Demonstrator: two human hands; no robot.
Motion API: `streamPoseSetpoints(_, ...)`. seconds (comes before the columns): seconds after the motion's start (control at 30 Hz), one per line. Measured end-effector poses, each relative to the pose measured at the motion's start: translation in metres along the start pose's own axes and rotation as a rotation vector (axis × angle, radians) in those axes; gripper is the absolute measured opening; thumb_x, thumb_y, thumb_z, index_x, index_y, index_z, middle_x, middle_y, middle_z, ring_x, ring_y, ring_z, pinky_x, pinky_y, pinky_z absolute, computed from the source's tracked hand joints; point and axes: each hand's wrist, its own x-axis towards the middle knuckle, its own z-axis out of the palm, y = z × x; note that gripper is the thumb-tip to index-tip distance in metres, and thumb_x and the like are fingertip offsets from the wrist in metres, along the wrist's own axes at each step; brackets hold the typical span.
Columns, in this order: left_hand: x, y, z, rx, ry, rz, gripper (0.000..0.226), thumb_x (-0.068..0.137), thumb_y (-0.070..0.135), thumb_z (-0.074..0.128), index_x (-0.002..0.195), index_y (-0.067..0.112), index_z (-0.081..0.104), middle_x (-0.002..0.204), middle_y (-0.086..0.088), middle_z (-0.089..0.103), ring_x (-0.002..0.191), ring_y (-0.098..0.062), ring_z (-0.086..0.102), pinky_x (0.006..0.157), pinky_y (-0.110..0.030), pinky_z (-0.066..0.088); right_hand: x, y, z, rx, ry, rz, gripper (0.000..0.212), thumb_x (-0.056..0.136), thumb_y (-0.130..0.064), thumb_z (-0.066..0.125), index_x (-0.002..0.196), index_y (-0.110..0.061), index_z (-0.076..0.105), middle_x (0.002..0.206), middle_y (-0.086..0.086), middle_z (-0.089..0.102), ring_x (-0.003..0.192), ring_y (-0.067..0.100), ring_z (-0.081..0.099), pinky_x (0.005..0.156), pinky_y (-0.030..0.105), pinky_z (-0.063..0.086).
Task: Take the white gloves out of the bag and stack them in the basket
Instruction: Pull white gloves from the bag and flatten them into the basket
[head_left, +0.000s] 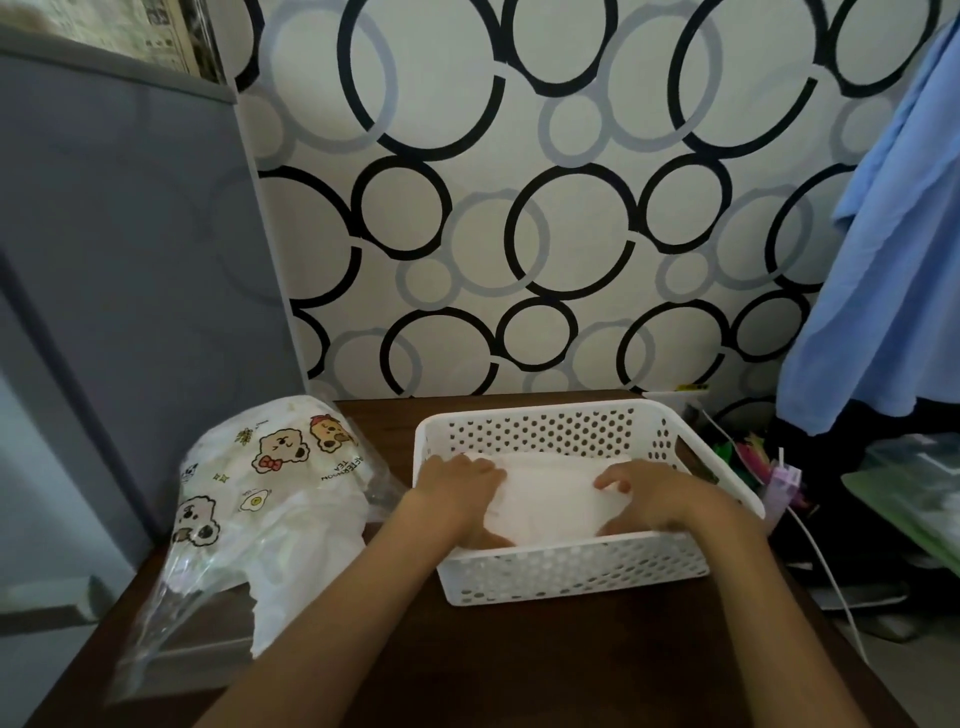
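Note:
A white perforated basket (571, 571) stands on the dark wooden table (519, 665). Inside it lie flat white gloves (550, 493). Both my hands reach into the basket. My left hand (460, 486) grips the gloves' left edge, and my right hand (644, 493) holds their right edge, fingers curled over the fabric. Left of the basket lies a clear plastic bag (270, 499) printed with cartoon bears, with more white gloves (306, 566) bunched inside and spilling from its opening.
A grey cabinet (130, 260) rises at the left. Circle-patterned wallpaper (519, 208) backs the table. Blue cloth (893, 260) hangs at the right, above clutter and a white cable (826, 561) beside the table's right edge.

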Motion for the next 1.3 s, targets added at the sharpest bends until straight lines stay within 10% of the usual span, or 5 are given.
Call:
streamPoseSetpoints(0.17, -0.044, -0.016, -0.022, -0.322, 0.293, 0.023, 0.068, 0.085, 0.053, 0.060, 0.144, 0.035, 0.032, 0.156, 0.013, 0.023, 0.142, -0.010, 0.021, 0.115, -0.038, 0.020, -0.005, -0.003, -0.008, 0.069, 0.222, -0.095, 0.050, 0.079, -0.029, 0.073, 0.125, -0.030, 0.053, 0.132, -0.004, 0.051, 0.116, 0.016, 0.049, 0.098, 0.032, 0.042)
streamPoseSetpoints(0.3, -0.103, -0.061, -0.020, -0.603, 0.560, -0.084, 0.023, 0.080, 0.038, 0.072, 0.100, 0.040, 0.061, 0.127, 0.025, 0.052, 0.110, 0.007, 0.046, 0.098, -0.025, 0.043, -0.024, -0.031, -0.008, 0.043, 0.392, -0.283, 0.036, 0.081, -0.032, 0.072, 0.114, -0.036, 0.060, 0.115, -0.012, 0.061, 0.096, 0.005, 0.056, 0.088, 0.029, 0.048)
streamPoseSetpoints(0.6, -0.165, -0.131, -0.001, -0.586, 0.174, -0.229, 0.026, 0.081, 0.017, 0.073, 0.065, 0.037, 0.069, 0.115, 0.029, 0.056, 0.105, 0.007, 0.050, 0.089, -0.012, 0.039, -0.096, -0.151, 0.044, 0.006, 0.257, -0.597, 0.017, 0.086, -0.040, 0.063, 0.103, -0.040, 0.069, 0.092, -0.022, 0.065, 0.080, -0.004, 0.058, 0.080, 0.015, 0.048)
streamPoseSetpoints(0.87, -0.153, -0.137, 0.011, -0.703, 0.353, -0.273, 0.036, 0.089, 0.001, 0.059, 0.106, 0.030, 0.073, 0.121, 0.011, 0.062, 0.087, 0.003, 0.061, 0.077, -0.024, 0.057, -0.072, -0.202, 0.108, -0.208, 0.128, -0.473, 0.035, 0.091, -0.041, 0.055, 0.119, -0.020, 0.051, 0.126, 0.002, 0.054, 0.114, 0.023, 0.052, 0.090, 0.032, 0.040)
streamPoseSetpoints(1.3, -0.158, -0.133, 0.006, -0.627, 0.293, -0.246, 0.031, 0.085, 0.022, 0.069, 0.111, 0.037, 0.069, 0.127, 0.015, 0.061, 0.100, -0.002, 0.059, 0.091, -0.030, 0.050, -0.051, -0.167, 0.066, 0.284, 0.228, -0.560, 0.018, 0.085, -0.026, 0.067, 0.073, -0.038, 0.065, 0.067, -0.015, 0.062, 0.053, -0.003, 0.055, 0.065, 0.016, 0.048)
